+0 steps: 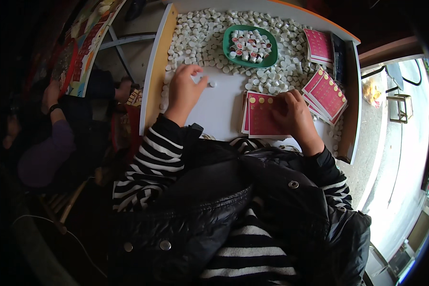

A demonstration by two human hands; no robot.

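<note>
head: left fingers (pixel 189 70) apart, curved near a round cap (pixel 213 84); right fingers (pixel 292 97) bunched on flat cards (pixel 262 119), hold unclear.

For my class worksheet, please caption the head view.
Right hand on a pink card stack, left hand near small white pieces.

Daylight overexposes the ground (pixel 381 178) at right, the left sinks into shadow, and rim edges bend.

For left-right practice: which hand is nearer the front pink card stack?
Right. The right hand touches the pink card stack; the left hand is apart, to its left.
</note>
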